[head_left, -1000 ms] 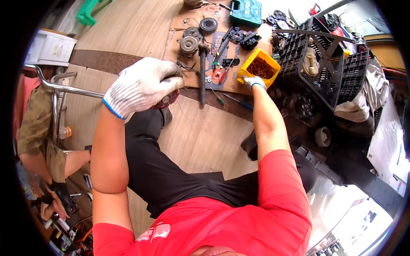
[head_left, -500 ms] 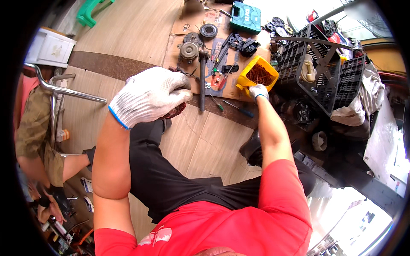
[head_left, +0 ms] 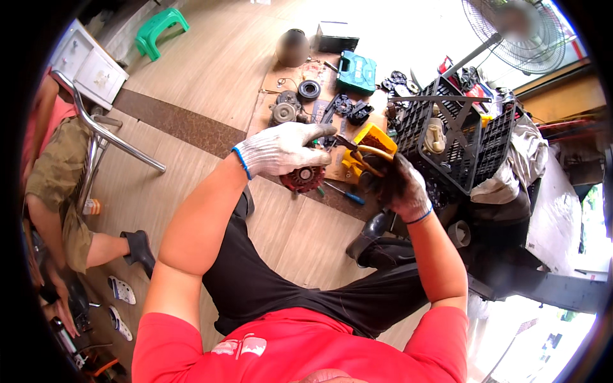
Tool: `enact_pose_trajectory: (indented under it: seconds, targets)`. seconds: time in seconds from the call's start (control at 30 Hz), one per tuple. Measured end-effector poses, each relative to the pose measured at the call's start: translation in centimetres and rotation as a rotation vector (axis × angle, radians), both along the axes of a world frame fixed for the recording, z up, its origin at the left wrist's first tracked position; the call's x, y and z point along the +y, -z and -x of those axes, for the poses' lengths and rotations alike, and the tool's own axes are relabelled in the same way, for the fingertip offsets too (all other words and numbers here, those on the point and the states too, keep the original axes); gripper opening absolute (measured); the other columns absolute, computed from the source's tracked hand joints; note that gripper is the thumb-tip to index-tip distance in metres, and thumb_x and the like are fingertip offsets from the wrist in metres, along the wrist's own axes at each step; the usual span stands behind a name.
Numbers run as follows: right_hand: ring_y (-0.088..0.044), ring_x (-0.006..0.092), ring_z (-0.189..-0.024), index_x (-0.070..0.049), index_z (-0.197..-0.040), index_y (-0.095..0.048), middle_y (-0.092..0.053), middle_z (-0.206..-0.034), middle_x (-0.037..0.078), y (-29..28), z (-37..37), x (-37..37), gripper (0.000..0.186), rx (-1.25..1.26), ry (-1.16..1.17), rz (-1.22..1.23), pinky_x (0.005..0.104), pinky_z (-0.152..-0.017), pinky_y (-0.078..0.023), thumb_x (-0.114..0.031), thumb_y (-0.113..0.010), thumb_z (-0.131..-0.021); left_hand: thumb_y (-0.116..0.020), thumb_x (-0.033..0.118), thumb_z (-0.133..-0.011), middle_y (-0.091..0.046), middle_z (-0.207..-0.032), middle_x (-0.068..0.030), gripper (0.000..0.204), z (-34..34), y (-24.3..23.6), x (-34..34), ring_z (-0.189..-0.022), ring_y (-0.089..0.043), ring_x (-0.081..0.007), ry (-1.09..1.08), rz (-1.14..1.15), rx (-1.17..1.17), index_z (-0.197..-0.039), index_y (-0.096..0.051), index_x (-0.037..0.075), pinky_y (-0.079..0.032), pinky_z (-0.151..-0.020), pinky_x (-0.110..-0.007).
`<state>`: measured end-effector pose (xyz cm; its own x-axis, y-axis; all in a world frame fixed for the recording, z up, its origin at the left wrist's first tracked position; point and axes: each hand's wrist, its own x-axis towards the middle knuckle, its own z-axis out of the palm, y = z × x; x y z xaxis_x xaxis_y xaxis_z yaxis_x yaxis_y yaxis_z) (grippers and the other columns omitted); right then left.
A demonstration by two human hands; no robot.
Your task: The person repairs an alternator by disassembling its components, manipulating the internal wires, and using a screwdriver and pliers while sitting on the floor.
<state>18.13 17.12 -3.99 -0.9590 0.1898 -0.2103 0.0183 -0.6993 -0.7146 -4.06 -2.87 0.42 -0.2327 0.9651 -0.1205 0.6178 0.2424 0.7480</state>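
My left hand (head_left: 281, 148), in a white knit glove, holds a round dark-red motor part (head_left: 304, 181) with a pale hub. Its thumb and forefinger reach out to the right, past the part. My right hand (head_left: 410, 193), gloved and darkly soiled at the fingers, grips a plier-like tool with a yellowish curved handle (head_left: 375, 152). The tool's dark end points toward my left fingertips; whether they touch I cannot tell. Behind it stands a yellow container (head_left: 370, 135), partly covered by the tool and my right hand.
Motor housings (head_left: 285, 112), a black ring (head_left: 310, 89) and a teal tool case (head_left: 356, 73) lie on cardboard. A blue-handled screwdriver (head_left: 353, 197) lies nearer. Black plastic crates (head_left: 447, 137) stand at right. Another person sits at left beside a metal-tube frame (head_left: 121, 142).
My right hand has left the yellow container and come nearer and toward the middle, now with the plier-like tool. My left hand has moved right with the motor part. The view has shifted.
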Motion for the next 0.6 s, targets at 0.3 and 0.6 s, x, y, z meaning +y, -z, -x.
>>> enact_pose_trajectory:
  seconds: [0.3,0.6]
  targets:
    - [-0.069,0.0301,-0.101,0.002,-0.139,-0.052,-0.063,-0.131,0.018,-0.8,0.6,-4.0,0.062,-0.112,0.083,0.274,0.0395,-0.083,-0.057,-0.048,-0.051,-0.102,-0.064,0.024,-0.099,-0.07,-0.115,-0.0076,0.037,-2.5,-0.2,1.0,-0.104,-0.062,-0.0124,0.015,-0.055,-0.619,-0.129,-0.065,0.002,-0.05,-0.096,-0.03]
    - [-0.07,0.0329,-0.102,0.004,-0.133,-0.055,-0.066,-0.121,0.019,-1.4,-0.6,-1.8,0.043,-0.052,-0.352,0.08,0.0439,-0.077,-0.062,-0.017,-0.058,-0.095,-0.066,0.021,-0.097,-0.071,-0.098,-0.0057,0.032,-2.4,-1.5,0.4,-0.091,-0.062,-0.0101,0.1,0.104,-0.49,-0.118,-0.069,-0.002,-0.052,-0.084,-0.028]
